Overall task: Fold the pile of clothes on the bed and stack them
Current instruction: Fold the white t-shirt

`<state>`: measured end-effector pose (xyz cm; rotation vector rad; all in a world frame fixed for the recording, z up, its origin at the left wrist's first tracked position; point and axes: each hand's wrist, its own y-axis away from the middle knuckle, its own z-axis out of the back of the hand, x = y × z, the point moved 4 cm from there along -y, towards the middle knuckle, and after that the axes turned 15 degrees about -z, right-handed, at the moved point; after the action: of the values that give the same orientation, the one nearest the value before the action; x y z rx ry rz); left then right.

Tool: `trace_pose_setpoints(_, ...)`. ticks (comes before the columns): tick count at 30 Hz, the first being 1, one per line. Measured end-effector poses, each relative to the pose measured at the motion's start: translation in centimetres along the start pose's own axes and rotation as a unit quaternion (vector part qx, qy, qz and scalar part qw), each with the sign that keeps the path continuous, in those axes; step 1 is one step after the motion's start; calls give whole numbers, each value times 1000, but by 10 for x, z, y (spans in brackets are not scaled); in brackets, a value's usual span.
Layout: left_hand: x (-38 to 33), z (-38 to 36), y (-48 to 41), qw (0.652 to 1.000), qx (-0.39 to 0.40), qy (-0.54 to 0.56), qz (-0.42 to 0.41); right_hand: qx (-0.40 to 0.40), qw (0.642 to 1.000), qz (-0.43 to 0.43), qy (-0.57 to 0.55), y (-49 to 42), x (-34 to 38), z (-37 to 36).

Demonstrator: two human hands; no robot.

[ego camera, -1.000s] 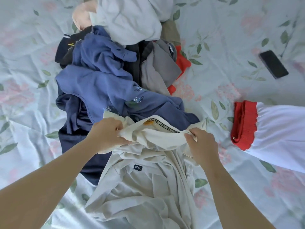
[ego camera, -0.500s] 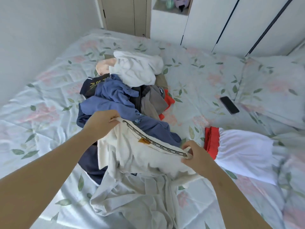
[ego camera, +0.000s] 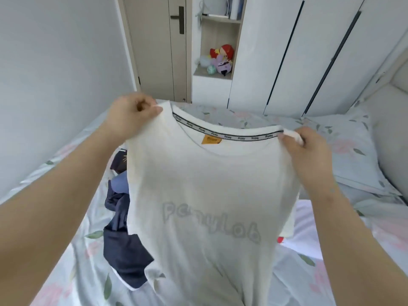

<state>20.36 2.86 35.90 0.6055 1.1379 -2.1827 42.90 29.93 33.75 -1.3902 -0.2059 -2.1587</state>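
A cream T-shirt (ego camera: 212,195) with a black-taped neckline and an orange label hangs spread out in front of me, above the bed (ego camera: 72,261). My left hand (ego camera: 132,115) pinches its left shoulder and my right hand (ego camera: 306,146) grips its right shoulder. Grey lettering shows through the cloth in reverse. Behind the shirt, at its left edge, part of the clothes pile (ego camera: 122,228) shows: dark navy and blue garments. The rest of the pile is hidden by the shirt.
A floral pillow (ego camera: 357,151) lies at the right by the padded headboard (ego camera: 395,129). Beyond the bed stand a door (ego camera: 159,47), an open shelf with soft toys (ego camera: 220,60) and white wardrobe doors (ego camera: 309,51). A sliver of red cloth (ego camera: 280,239) peeks out right of the shirt.
Both hands have lifted the cream T-shirt up off the pile and pulled it wide by the shoulders. My view has tilted up from the bed toward the wardrobe.
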Motion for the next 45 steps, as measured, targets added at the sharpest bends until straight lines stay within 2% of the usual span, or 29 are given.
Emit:
trace_pose_setpoints(1,-6,9,-6,999,-46,22,-12,-28,999,19,-29,0,11,9)
trace_pose_setpoints(2,-11,13,-9,997,-53,43,-28,-42,998,30,-39,-2,18,16)
trace_pose_setpoints(4,-13,3,-9,994,86,-33,-50,12,998,35,42,-4,23,15)
trace_pose_setpoints(5,-8,1,-8,989,115,-75,-51,35,995,34,87,-4,21,15)
trace_pose_setpoints(6,-3,5,-11,992,84,-89,-43,25,995,37,94,-6,19,18)
trace_pose_setpoints(8,-2,16,-18,997,4,-65,-28,-31,998,45,40,-9,20,28)
trace_pose_setpoints(9,-5,16,-19,996,23,-77,-33,-28,998,45,29,-9,21,28)
trace_pose_setpoints(11,-4,11,-16,988,84,-120,-40,34,995,45,77,-8,19,19)
trace_pose_setpoints(12,-2,12,-14,990,67,-121,-36,37,995,45,77,-9,16,17)
trace_pose_setpoints(14,2,11,-15,992,30,-121,-34,-31,999,38,6,-9,13,21)
trace_pose_setpoints(15,5,6,-12,989,55,-133,-31,-46,998,33,-21,-8,10,22)
trace_pose_setpoints(17,11,-6,-3,977,115,-177,-30,16,1000,13,13,-6,0,11)
trace_pose_setpoints(18,12,-8,-1,976,116,-183,-33,67,997,-1,47,-5,-6,5)
trace_pose_setpoints(20,18,-9,3,972,121,-198,-35,172,977,-45,119,-2,-20,-5)
trace_pose_setpoints(22,33,-13,14,959,164,-231,5,245,948,-69,193,3,-38,-16)
trace_pose_setpoints(24,48,-17,31,936,207,-280,44,222,938,-67,257,5,-53,-25)
trace_pose_setpoints(26,56,-21,46,912,214,-348,49,136,944,-65,293,3,-67,-30)
trace_pose_setpoints(27,58,-21,52,910,195,-360,61,93,945,-74,304,4,-75,-31)
trace_pose_setpoints(28,60,-20,58,919,174,-340,93,59,948,-93,300,6,-83,-32)
trace_pose_setpoints(29,63,-20,65,938,156,-275,141,37,954,-118,273,10,-87,-32)
trace_pose_setpoints(30,67,-23,72,954,146,-170,198,28,962,-149,225,13,-91,-32)
trace_pose_setpoints(31,68,-26,81,954,146,-42,258,34,969,-184,159,17,-93,-32)
trace_pose_setpoints(33,61,-28,100,906,178,165,346,64,967,-246,16,26,-95,-34)
trace_pose_setpoints(34,59,-26,107,885,198,218,361,74,960,-268,-38,31,-95,-33)
trace_pose_setpoints(37,53,-16,124,859,185,307,366,97,941,-303,-112,46,-93,-28)
trace_pose_setpoints(41,39,-8,137,854,63,384,345,151,912,-321,-205,68,-79,-29)
trace_pose_setpoints(45,20,10,141,851,-45,436,290,161,913,-300,-224,92,-57,-24)
